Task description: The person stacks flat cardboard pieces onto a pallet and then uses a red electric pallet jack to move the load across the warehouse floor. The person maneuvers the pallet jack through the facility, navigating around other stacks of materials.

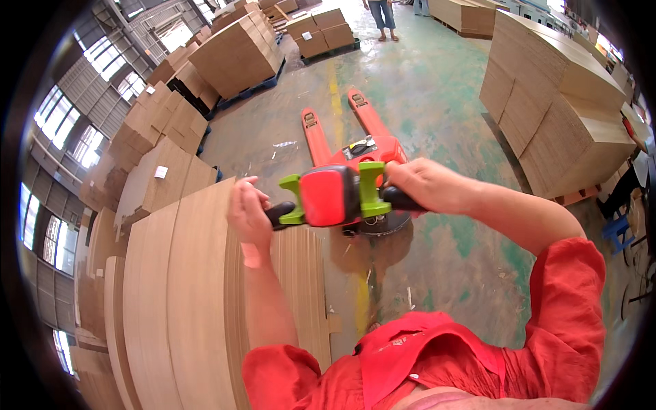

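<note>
A red electric pallet truck (393, 147) stands ahead of me, its two forks (316, 137) pointing away with nothing on them. Its control handle (324, 197) is close to me, with a red head, lime-green side pieces and a black grip on either side. My right hand (418, 183) is closed around the right grip (403, 199). My left hand (250, 210) is at the outer end of the left grip (279, 214); its fingers are raised and loosely bent, not wrapped around it. Slight blur hides whether the palm touches the grip.
Tall stacks of wood-coloured boards (174, 287) stand close on my left, with more stacks on pallets beyond. Another large stack (547, 109) is to the right. A person (383, 17) stands far ahead. A blue stool (617, 232) is at the right edge. A yellow line (335, 89) runs along the green floor.
</note>
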Action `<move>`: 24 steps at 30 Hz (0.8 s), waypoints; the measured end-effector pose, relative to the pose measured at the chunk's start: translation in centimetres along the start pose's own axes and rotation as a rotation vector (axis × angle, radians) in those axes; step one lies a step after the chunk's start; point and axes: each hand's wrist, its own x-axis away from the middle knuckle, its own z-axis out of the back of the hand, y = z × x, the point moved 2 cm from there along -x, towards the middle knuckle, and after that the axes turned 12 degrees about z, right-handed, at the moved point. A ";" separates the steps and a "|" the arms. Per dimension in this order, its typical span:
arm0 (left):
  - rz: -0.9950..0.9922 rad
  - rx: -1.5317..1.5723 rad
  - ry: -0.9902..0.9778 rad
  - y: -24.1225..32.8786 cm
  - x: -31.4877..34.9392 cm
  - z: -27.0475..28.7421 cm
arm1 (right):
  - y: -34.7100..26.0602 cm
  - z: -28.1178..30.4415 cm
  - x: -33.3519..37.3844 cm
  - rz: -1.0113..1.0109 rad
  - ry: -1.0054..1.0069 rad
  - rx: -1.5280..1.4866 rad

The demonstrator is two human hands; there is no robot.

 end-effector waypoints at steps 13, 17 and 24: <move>0.352 -0.030 0.204 -15.4 -15.3 12.3 | -3.8 -18.6 -11.2 -0.190 -0.011 -0.272; 0.373 -0.018 0.161 -16.6 -18.3 12.0 | -3.6 -18.6 -13.6 -0.258 0.031 -0.344; 0.396 -0.165 0.141 -18.1 -25.0 12.2 | -3.2 -17.8 -18.6 -0.190 0.007 -0.590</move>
